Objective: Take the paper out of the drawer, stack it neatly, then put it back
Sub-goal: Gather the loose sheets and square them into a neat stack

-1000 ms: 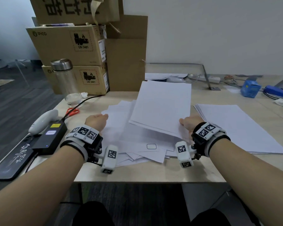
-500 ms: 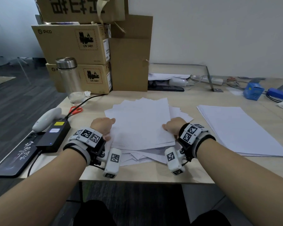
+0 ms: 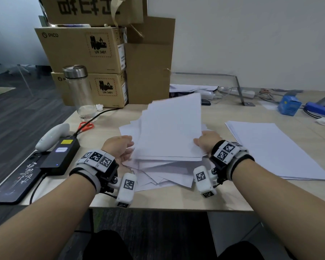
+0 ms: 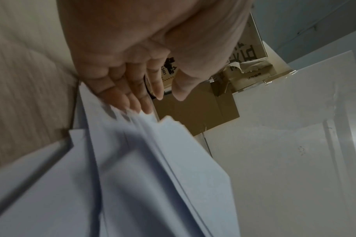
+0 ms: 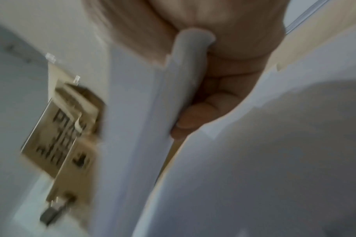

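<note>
Head view: your left hand (image 3: 118, 147) and right hand (image 3: 207, 141) flank the lifted bundle of paper (image 3: 171, 128), near edge low, far edge tilted up off the desk (image 3: 176, 197). Left wrist view shows your left fingers (image 4: 132, 99) straight, fingertips pressing the bundle's side edge, nothing gripped. Right wrist view shows your right hand (image 5: 223, 67) clamped on the other edge, fingers (image 5: 211, 104) curled under; thumb side too blurred to tell.

Under the bundle lies the loose pile (image 3: 163, 175), fanned, corners poking toward you. Right of the bundle, a flat neat stack (image 3: 274, 149). Beyond it, cardboard boxes (image 3: 86, 53) at the desk's back left.

Handling, my read: light, floppy, slick sheet on sheet; single sheets will slide out or sag if held at one corner. Take it by both long edges near the lower half, squeeze inward, tap the bottom edge on the desk. No drawer in view.
</note>
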